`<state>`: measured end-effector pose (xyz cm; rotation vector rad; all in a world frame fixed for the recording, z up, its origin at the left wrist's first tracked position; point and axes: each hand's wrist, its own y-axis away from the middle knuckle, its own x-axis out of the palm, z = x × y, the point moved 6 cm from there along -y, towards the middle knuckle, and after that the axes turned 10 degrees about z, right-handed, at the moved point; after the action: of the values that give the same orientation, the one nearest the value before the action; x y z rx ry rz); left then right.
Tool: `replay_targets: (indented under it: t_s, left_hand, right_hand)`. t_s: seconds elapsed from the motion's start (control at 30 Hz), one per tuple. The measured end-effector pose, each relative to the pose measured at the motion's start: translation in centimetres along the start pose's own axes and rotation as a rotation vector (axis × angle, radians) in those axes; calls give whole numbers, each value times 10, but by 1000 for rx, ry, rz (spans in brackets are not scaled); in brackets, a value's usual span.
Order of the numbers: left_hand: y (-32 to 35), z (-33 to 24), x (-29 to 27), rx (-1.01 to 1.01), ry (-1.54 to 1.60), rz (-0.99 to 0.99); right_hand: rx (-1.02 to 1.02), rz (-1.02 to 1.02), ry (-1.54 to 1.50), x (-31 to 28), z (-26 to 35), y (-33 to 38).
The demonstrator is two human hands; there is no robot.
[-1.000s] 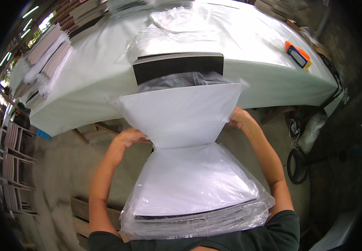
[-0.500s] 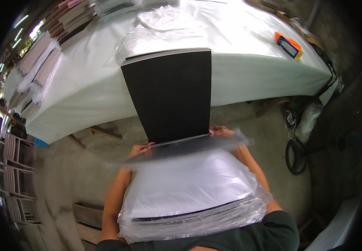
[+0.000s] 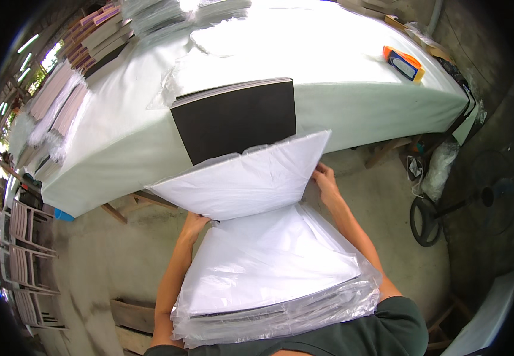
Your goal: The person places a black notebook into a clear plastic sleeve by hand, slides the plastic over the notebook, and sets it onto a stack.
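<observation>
Head view, white panel (image 3: pixel 251 181), pale draped table (image 3: pixel 376 113), concrete floor (image 3: pixel 105 267), chairs (image 3: pixel 27 258)

Reaching toward far side with both bare arms, spread apart. Running left forearm (image 3: pixel 174 271) up from near left, leaning slightly right, with left hand (image 3: pixel 196 223) turned inward, fingertips mostly hidden. Slanting right forearm (image 3: pixel 352 224) leftward from near right, with right hand (image 3: pixel 326 180) farther out than left one, fingers bent, closed in and pointing left, tips partly hidden
</observation>
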<state>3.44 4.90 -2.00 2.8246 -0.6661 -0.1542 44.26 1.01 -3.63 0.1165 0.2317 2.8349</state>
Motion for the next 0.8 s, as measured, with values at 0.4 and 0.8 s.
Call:
replay_targets:
  t_s: [0.4,0.8]
  left_hand:
    - [-3,6,-13,-15,120,113]
    - [12,-22,19,120,-410,127]
  right_hand:
    - [-820,396,-416,67,268,86]
    - [-493,268,408,30,105,65]
